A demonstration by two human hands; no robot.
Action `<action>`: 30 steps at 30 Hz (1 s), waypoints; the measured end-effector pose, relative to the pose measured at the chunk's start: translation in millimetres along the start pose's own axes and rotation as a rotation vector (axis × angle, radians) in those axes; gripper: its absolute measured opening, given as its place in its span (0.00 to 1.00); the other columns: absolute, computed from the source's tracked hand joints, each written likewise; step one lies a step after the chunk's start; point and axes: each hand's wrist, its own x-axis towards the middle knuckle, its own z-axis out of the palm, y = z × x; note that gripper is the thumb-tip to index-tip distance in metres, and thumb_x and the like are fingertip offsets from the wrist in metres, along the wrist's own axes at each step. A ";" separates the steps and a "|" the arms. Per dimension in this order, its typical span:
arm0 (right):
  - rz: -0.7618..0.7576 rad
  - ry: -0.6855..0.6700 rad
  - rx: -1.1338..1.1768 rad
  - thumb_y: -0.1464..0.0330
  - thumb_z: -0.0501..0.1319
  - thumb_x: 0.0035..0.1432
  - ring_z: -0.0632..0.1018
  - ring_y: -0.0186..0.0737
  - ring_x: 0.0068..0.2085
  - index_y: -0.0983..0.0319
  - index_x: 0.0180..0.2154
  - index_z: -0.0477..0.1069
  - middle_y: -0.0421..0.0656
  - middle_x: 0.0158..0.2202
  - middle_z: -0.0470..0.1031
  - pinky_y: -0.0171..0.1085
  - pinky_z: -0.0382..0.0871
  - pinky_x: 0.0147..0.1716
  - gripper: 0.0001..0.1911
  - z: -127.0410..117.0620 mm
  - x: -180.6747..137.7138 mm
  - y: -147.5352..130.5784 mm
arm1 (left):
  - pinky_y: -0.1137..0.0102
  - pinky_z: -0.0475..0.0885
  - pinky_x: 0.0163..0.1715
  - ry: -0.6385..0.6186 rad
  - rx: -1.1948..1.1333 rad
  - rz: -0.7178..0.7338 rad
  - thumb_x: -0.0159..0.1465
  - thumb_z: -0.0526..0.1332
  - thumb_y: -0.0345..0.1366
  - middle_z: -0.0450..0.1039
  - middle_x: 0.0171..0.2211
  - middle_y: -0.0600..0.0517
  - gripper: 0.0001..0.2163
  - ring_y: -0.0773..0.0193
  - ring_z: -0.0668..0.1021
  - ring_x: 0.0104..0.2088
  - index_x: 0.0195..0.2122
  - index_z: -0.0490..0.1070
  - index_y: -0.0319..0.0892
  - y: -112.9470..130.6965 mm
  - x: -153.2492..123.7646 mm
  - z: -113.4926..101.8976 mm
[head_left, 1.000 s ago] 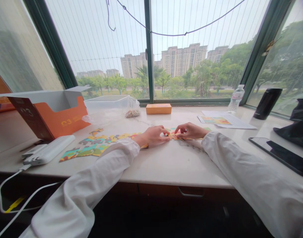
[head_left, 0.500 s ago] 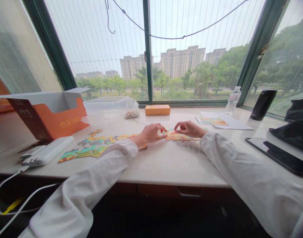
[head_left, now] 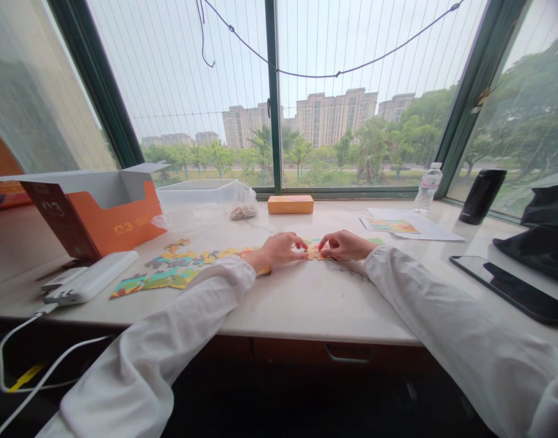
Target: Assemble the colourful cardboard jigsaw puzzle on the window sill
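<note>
Puzzle pieces (head_left: 169,278) lie spread across the tabletop's (head_left: 306,304) left side, seemingly to leave working room. The left hand (head_left: 282,249) curls narrowly and the right hand (head_left: 345,245) bunches its fingertips, perhaps steadying the small patch (head_left: 314,253) between them; whether either pinches a piece, I cannot tell.

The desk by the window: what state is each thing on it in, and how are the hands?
Puzzle: flat, partly hidden
Left hand: curled beside the puzzle, grip unclear
Right hand: bent over the puzzle, grip unclear
Puzzle pieces: flat, in rough rows
Large box: open
Tub: looks open
Bag: crumpled
Small box: looks shut
Bottle: upright, capped
Flask: standing
Phone: flat, screen dark
Charger: cable plugged in
</note>
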 end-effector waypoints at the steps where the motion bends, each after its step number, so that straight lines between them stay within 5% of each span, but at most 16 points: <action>1: -0.004 0.026 -0.027 0.54 0.60 0.58 0.66 0.32 0.23 0.63 0.41 0.79 0.36 0.21 0.69 0.34 0.55 0.26 0.20 0.4 -0.1 0.3 | 0.69 0.70 0.40 0.007 0.007 0.005 0.61 0.63 0.52 0.77 0.43 0.54 0.15 0.60 0.78 0.40 0.45 0.80 0.54 0.0 -0.5 -0.2; 8: 0.109 0.196 -0.296 0.59 0.59 0.62 0.71 0.34 0.27 0.57 0.41 0.78 0.38 0.27 0.76 0.34 0.55 0.30 0.12 1.5 -0.9 3.3 | 0.69 0.70 0.40 0.086 0.074 -0.015 0.65 0.60 0.48 0.77 0.41 0.55 0.12 0.62 0.78 0.39 0.42 0.79 0.51 -3.3 -3.9 -5.9; 30: 0.174 0.254 -0.333 0.57 0.58 0.63 0.71 0.35 0.28 0.54 0.42 0.77 0.38 0.27 0.75 0.35 0.52 0.29 0.13 3.8 0.2 7.0 | 0.69 0.70 0.40 0.034 0.076 0.042 0.65 0.60 0.48 0.78 0.40 0.55 0.12 0.62 0.78 0.39 0.44 0.78 0.52 -6.1 -4.7 -5.1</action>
